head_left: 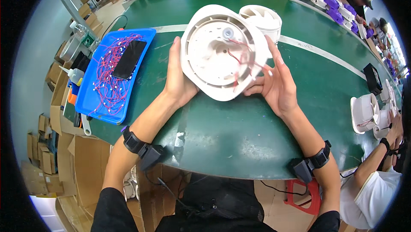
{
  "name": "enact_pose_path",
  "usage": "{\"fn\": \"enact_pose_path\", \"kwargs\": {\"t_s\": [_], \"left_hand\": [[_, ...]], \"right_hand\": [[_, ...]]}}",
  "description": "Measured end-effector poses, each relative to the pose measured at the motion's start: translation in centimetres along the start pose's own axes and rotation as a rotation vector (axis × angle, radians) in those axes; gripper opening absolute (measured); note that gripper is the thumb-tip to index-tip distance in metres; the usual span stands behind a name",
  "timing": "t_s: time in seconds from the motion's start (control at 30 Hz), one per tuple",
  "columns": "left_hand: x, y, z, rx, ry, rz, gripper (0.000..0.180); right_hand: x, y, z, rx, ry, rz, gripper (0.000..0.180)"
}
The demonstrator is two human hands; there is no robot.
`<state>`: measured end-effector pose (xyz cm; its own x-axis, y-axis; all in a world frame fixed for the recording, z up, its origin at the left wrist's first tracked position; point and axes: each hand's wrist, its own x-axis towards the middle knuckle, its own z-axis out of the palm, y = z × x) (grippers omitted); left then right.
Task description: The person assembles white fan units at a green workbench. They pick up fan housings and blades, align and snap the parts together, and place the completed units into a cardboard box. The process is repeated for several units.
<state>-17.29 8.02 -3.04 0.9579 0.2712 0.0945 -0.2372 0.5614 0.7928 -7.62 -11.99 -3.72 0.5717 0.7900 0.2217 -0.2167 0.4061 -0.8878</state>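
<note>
Housing [218, 52] on table [239, 133] between both hands — tray [92, 99] left, phone [129, 59] on it.

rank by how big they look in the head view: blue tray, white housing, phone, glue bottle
1. white housing, tilted up in both hands and nearer the camera, so its lead over the tray is unsure
2. blue tray, about as large
3. phone, lying in the tray
4. glue bottle, left of the tray
</note>
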Motion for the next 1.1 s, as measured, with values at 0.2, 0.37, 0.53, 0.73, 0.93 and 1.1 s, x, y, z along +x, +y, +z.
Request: {"fn": "enact_pose_path", "kwargs": {"t_s": [0.2, 0.37, 0.53, 0.73, 0.93, 1.1], "left_hand": [[0.2, -0.4, -1.6, 0.702, -0.088, 0.395, 0.088], [-1.0, 1.4, -0.5, 1.251, -0.364, 0.766, 0.109], [-1.0, -0.2, 1.0, 1.424, -0.669, 0.887, 0.109], [-0.8, 0.1, 0.8, 1.222, -0.465, 0.615, 0.083], [1.9, 0.4, 0.7, 1.377, -0.137, 0.548, 0.054], [7.2, 0.1, 3.9, 1.689, -0.166, 0.705, 0.052]], "right_hand": [[0.1, 0.3, -0.6, -0.078, 0.224, 0.058, 0.071], [1.0, 0.4, -2.5, -0.182, 0.210, -0.147, 0.061], [1.3, -1.2, -4.3, -0.297, 0.052, -0.216, 0.049], [0.6, -3.9, -4.1, -1.046, -0.019, -0.558, 0.023], [-2.2, -5.1, 0.7, -1.518, -0.201, -0.620, 0.031], [-5.8, -5.7, 1.2, -1.621, -0.104, -0.555, 0.035]]}}
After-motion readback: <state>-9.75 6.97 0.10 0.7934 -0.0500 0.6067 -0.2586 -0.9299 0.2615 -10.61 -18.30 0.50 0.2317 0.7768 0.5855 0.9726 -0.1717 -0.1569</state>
